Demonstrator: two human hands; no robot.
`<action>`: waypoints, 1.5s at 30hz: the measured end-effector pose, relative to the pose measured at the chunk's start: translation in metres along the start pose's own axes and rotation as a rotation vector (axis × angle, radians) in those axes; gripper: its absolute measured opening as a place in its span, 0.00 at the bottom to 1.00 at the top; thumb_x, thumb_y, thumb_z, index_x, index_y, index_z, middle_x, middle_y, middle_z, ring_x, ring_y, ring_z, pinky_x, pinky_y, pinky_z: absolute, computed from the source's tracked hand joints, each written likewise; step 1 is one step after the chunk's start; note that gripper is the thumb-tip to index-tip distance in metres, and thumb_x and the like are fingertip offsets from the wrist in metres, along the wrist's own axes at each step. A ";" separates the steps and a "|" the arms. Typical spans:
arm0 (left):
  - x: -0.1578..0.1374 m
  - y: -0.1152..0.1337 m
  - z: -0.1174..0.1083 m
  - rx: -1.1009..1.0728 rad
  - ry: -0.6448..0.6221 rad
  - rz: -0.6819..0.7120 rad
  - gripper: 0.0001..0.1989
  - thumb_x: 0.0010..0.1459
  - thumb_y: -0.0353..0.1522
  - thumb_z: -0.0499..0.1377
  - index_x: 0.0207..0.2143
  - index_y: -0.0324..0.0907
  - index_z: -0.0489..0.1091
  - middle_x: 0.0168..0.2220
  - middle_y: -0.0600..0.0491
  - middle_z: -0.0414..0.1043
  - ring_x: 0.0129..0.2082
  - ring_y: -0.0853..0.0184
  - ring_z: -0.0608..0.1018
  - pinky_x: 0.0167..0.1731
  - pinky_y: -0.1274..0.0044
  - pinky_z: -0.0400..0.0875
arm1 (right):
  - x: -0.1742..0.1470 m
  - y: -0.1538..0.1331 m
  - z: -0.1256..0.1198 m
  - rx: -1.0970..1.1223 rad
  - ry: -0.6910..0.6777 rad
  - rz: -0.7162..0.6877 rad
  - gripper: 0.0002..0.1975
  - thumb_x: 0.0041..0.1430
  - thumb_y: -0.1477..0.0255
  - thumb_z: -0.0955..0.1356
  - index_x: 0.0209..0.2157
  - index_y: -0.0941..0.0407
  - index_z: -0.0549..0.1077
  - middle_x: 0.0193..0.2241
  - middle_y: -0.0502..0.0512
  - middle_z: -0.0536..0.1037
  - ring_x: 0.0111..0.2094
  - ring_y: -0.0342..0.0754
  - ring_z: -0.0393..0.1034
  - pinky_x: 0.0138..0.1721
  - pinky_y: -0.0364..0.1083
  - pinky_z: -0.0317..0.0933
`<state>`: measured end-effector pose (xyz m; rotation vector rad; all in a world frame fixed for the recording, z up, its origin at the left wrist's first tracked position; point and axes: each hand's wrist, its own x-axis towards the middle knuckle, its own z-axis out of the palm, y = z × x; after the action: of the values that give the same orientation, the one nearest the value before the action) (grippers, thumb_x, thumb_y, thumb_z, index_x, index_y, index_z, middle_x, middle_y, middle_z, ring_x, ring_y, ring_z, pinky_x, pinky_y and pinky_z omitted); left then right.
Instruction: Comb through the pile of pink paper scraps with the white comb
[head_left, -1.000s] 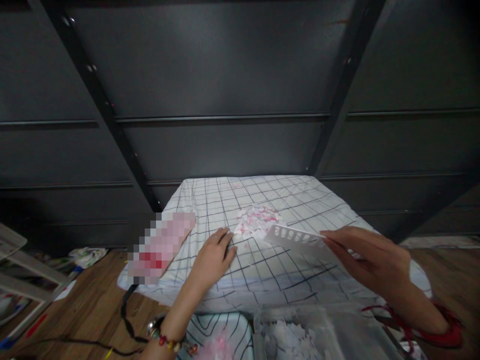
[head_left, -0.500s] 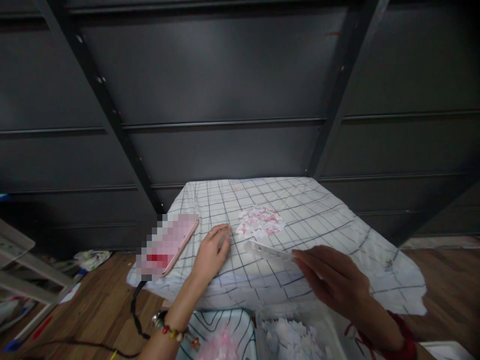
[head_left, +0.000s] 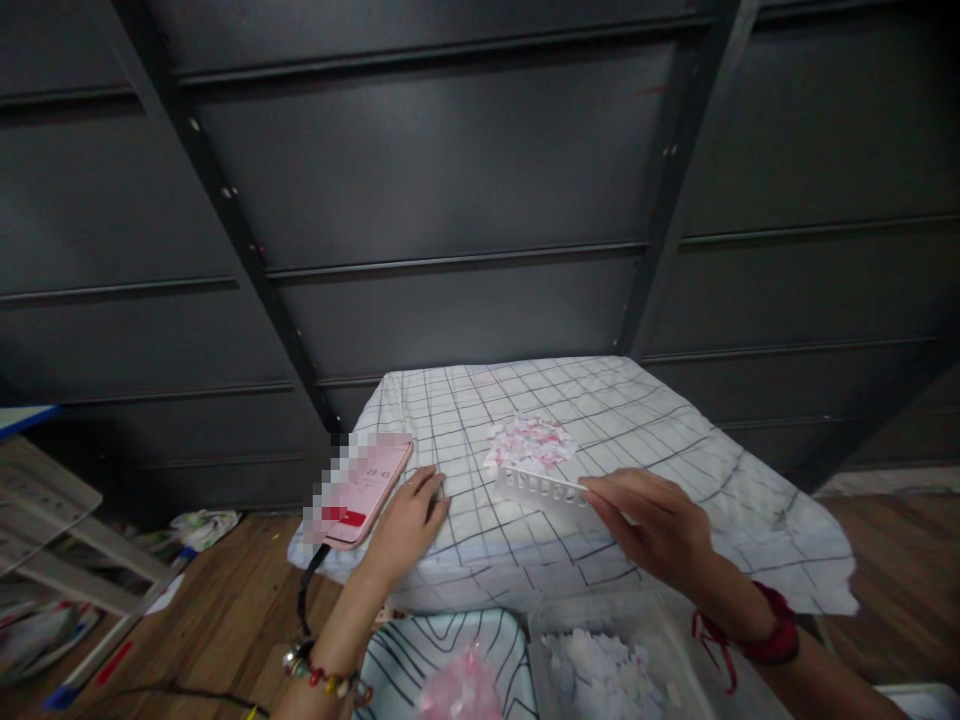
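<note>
My right hand (head_left: 660, 520) pinches one end of a small white plastic basket (head_left: 544, 490) with a row of slots along its side. It sits just in front of a pile of white and pink paper scraps (head_left: 531, 443) on the checked tablecloth (head_left: 637, 420). Whether the basket's bottom touches the cloth, I cannot tell. On the cloth to the left lies my left hand (head_left: 412, 515), fingers stretched out, holding nothing. Beside it is a pink phone (head_left: 364, 490) with a dark cable (head_left: 304, 590).
Below the table's front edge are a striped tray (head_left: 397, 640) with a pink plastic bag (head_left: 465, 690) and a clear box (head_left: 667, 630) of paper scraps (head_left: 600, 670). A dark panelled wall (head_left: 450, 160) stands behind the table. At left is a white stand (head_left: 67, 510).
The basket has tilted so its slotted side faces me, and it is closer to the paper pile. My left hand has moved left, nearer the phone. The view has shifted slightly.
</note>
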<state>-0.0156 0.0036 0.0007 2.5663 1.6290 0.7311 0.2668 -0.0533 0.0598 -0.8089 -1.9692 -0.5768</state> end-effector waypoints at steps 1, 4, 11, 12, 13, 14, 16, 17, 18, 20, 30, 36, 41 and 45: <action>-0.001 0.000 0.001 0.003 -0.005 -0.008 0.17 0.58 0.33 0.50 0.48 0.37 0.65 0.52 0.43 0.64 0.52 0.58 0.67 0.51 0.65 0.63 | 0.001 0.002 -0.001 -0.017 -0.014 0.005 0.04 0.56 0.77 0.62 0.31 0.57 0.69 0.22 0.51 0.75 0.23 0.41 0.68 0.25 0.41 0.61; -0.001 0.001 0.001 0.004 0.003 -0.017 0.16 0.58 0.33 0.49 0.47 0.37 0.66 0.51 0.43 0.65 0.51 0.59 0.68 0.51 0.65 0.63 | -0.001 0.011 -0.004 -0.079 -0.041 0.014 0.06 0.57 0.76 0.62 0.30 0.58 0.70 0.23 0.51 0.76 0.23 0.41 0.68 0.27 0.41 0.61; 0.000 0.005 -0.002 -0.009 0.050 -0.032 0.14 0.57 0.31 0.49 0.44 0.37 0.68 0.49 0.44 0.68 0.49 0.60 0.71 0.50 0.67 0.65 | -0.017 0.009 -0.009 -0.069 -0.041 -0.046 0.05 0.56 0.77 0.63 0.34 0.57 0.69 0.25 0.51 0.76 0.25 0.41 0.69 0.29 0.41 0.63; 0.000 0.005 -0.002 -0.010 0.054 -0.035 0.14 0.57 0.30 0.49 0.44 0.38 0.68 0.49 0.45 0.68 0.49 0.60 0.71 0.50 0.67 0.65 | -0.017 0.004 -0.008 -0.065 -0.028 -0.056 0.05 0.55 0.78 0.63 0.34 0.57 0.69 0.25 0.51 0.76 0.25 0.41 0.69 0.29 0.41 0.63; 0.000 0.005 -0.002 -0.010 0.055 -0.036 0.14 0.57 0.30 0.49 0.44 0.38 0.68 0.48 0.45 0.68 0.49 0.61 0.71 0.50 0.67 0.64 | -0.016 -0.002 -0.008 -0.062 -0.013 -0.067 0.06 0.55 0.78 0.63 0.35 0.57 0.68 0.24 0.51 0.76 0.25 0.41 0.69 0.29 0.41 0.63; 0.000 0.005 -0.002 -0.010 0.053 -0.037 0.14 0.57 0.30 0.49 0.44 0.37 0.68 0.49 0.44 0.68 0.49 0.61 0.71 0.51 0.67 0.64 | -0.014 -0.009 -0.007 -0.057 0.000 -0.075 0.06 0.55 0.79 0.63 0.35 0.57 0.68 0.24 0.50 0.75 0.25 0.41 0.69 0.29 0.41 0.63; 0.000 0.005 -0.002 -0.012 0.044 -0.043 0.14 0.57 0.30 0.49 0.44 0.37 0.68 0.49 0.44 0.68 0.50 0.61 0.70 0.52 0.68 0.63 | -0.010 -0.019 -0.005 -0.048 0.024 -0.087 0.06 0.55 0.79 0.63 0.35 0.56 0.68 0.24 0.50 0.75 0.25 0.41 0.68 0.29 0.41 0.63; 0.000 0.006 -0.002 -0.014 0.038 -0.045 0.15 0.57 0.30 0.49 0.45 0.37 0.68 0.49 0.44 0.68 0.50 0.61 0.69 0.52 0.68 0.63 | -0.008 -0.022 -0.003 -0.044 0.033 -0.090 0.06 0.55 0.79 0.63 0.35 0.56 0.68 0.23 0.50 0.75 0.25 0.41 0.68 0.29 0.41 0.63; 0.000 0.006 -0.002 -0.016 0.035 -0.049 0.15 0.57 0.30 0.49 0.45 0.37 0.68 0.49 0.44 0.68 0.51 0.61 0.69 0.52 0.68 0.63 | -0.006 -0.024 -0.002 -0.037 0.039 -0.091 0.06 0.55 0.79 0.63 0.35 0.57 0.68 0.23 0.50 0.75 0.25 0.41 0.68 0.29 0.41 0.63; 0.000 0.007 -0.003 -0.019 0.029 -0.057 0.15 0.57 0.29 0.49 0.45 0.36 0.67 0.50 0.44 0.68 0.51 0.61 0.69 0.52 0.68 0.63 | -0.003 -0.021 0.001 -0.014 0.043 -0.084 0.06 0.55 0.79 0.63 0.34 0.57 0.69 0.24 0.50 0.75 0.25 0.41 0.68 0.29 0.41 0.63; 0.000 0.007 -0.004 -0.033 0.047 -0.050 0.14 0.56 0.29 0.49 0.44 0.36 0.68 0.48 0.44 0.69 0.51 0.60 0.69 0.51 0.67 0.63 | 0.003 -0.002 0.014 0.214 -0.116 -0.016 0.08 0.57 0.75 0.62 0.30 0.58 0.71 0.23 0.51 0.75 0.26 0.41 0.69 0.29 0.41 0.63; -0.001 0.007 -0.002 -0.046 0.058 -0.054 0.14 0.56 0.28 0.50 0.44 0.36 0.68 0.47 0.44 0.69 0.50 0.60 0.70 0.51 0.67 0.64 | 0.001 0.006 0.004 0.228 -0.018 0.044 0.06 0.56 0.76 0.63 0.30 0.57 0.72 0.23 0.51 0.76 0.25 0.42 0.70 0.28 0.42 0.65; -0.001 0.007 -0.001 -0.014 0.071 -0.046 0.14 0.56 0.28 0.49 0.43 0.37 0.68 0.47 0.45 0.70 0.50 0.61 0.70 0.51 0.68 0.64 | -0.006 0.012 -0.002 -0.013 0.014 0.085 0.07 0.56 0.75 0.63 0.29 0.57 0.73 0.23 0.52 0.77 0.25 0.42 0.71 0.28 0.41 0.65; -0.001 0.007 -0.002 -0.026 0.057 -0.044 0.14 0.56 0.28 0.49 0.44 0.36 0.68 0.47 0.45 0.69 0.50 0.61 0.70 0.51 0.68 0.64 | -0.013 -0.004 -0.007 0.006 -0.099 0.081 0.07 0.57 0.75 0.62 0.30 0.57 0.72 0.23 0.51 0.76 0.24 0.41 0.70 0.26 0.40 0.64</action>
<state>-0.0113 -0.0012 0.0035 2.5058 1.6744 0.8233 0.2728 -0.0646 0.0520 -0.9251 -2.0163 -0.4913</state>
